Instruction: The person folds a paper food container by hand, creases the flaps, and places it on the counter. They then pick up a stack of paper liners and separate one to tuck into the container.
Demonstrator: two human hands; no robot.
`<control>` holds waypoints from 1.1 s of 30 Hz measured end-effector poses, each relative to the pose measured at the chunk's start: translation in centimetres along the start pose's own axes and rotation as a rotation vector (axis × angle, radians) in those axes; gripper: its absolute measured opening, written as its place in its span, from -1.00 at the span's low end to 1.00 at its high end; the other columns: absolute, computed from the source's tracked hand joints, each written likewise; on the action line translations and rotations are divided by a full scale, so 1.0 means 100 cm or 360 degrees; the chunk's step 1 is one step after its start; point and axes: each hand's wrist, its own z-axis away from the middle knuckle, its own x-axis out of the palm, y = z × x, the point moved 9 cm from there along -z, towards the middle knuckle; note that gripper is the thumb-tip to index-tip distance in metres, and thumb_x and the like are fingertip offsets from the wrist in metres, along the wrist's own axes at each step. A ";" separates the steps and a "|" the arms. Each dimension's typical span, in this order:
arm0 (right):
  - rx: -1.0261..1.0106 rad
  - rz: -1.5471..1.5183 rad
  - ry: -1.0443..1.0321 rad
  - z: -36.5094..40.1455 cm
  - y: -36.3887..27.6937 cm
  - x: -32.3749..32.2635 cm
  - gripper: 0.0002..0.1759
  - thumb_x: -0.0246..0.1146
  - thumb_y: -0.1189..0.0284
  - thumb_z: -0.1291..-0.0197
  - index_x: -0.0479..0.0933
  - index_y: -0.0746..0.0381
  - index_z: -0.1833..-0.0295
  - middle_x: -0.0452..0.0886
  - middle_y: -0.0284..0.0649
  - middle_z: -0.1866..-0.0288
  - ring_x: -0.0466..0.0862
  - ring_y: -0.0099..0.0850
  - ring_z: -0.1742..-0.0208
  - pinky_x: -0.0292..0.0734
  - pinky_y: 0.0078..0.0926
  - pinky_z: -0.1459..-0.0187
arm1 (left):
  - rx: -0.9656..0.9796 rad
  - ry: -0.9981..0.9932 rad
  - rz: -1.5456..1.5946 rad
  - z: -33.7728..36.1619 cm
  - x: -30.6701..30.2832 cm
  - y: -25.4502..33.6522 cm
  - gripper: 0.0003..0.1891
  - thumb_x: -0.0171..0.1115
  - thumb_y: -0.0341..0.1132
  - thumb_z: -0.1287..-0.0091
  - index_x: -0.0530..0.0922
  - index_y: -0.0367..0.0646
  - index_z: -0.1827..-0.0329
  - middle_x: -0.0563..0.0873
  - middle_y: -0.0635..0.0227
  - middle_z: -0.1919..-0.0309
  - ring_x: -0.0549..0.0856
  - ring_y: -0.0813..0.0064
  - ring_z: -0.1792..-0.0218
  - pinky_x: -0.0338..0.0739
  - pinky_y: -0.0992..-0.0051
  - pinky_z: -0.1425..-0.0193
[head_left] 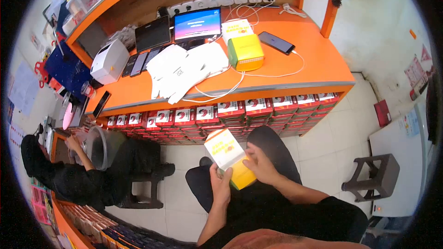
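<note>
A white and yellow printed carton point(226, 153) is held above my lap. Around its lower left side is my left hand point(221, 185), with the thumb against the yellow part. My right hand point(260, 163) grips the carton's right edge, its fingers bent at the yellow part. On the orange desk point(318, 67) beyond stand a yellow and green box point(247, 52) and a white printed box point(236, 28) behind it. A pile of white papers point(184, 70) lies left of them.
A co-worker in black point(87, 180) sits at the left beside a clear tub point(99, 147). Stacked red boxes point(207, 114) fill the shelf under the desk. A dark stool point(374, 175) stands at the right. A phone point(277, 42), a tablet point(197, 23) and a white printer point(110, 62) are on the desk.
</note>
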 end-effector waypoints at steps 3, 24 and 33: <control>-0.0251 0.0055 0.0156 -0.003 -0.050 -0.032 -0.22 0.37 0.40 -0.38 0.22 0.28 -0.62 0.44 0.00 -0.37 0.53 -0.20 -0.36 0.49 -0.28 -0.33 | 0.0133 -0.0273 -0.0157 -0.020 0.040 0.031 -0.35 0.30 -0.50 -0.44 0.20 -0.31 -0.53 0.53 0.07 -0.33 0.54 0.32 -0.35 0.42 0.29 -0.47; -0.0796 0.0163 0.0356 -0.258 -0.258 -0.192 -0.51 0.26 0.34 -0.49 0.51 0.39 -0.40 0.58 -0.01 -0.23 0.59 -0.36 -0.20 0.50 -0.43 -0.19 | 0.1207 -0.0119 -0.1283 -0.223 0.284 0.248 -0.23 0.11 0.09 -0.53 0.25 -0.26 -0.64 0.44 -0.18 -0.43 0.39 -0.20 -0.36 0.24 0.07 -0.54; -0.0733 0.0934 0.0419 -0.326 -0.207 -0.181 -0.39 0.04 0.08 -0.52 0.55 0.42 -0.28 0.65 0.25 -0.19 0.65 0.12 -0.20 0.51 -0.06 -0.25 | 0.1030 0.0015 -0.1678 -0.300 0.274 0.212 -0.36 -0.02 0.13 -0.57 0.50 -0.26 -0.42 0.61 -0.25 -0.19 0.52 -0.20 -0.25 0.29 -0.04 -0.43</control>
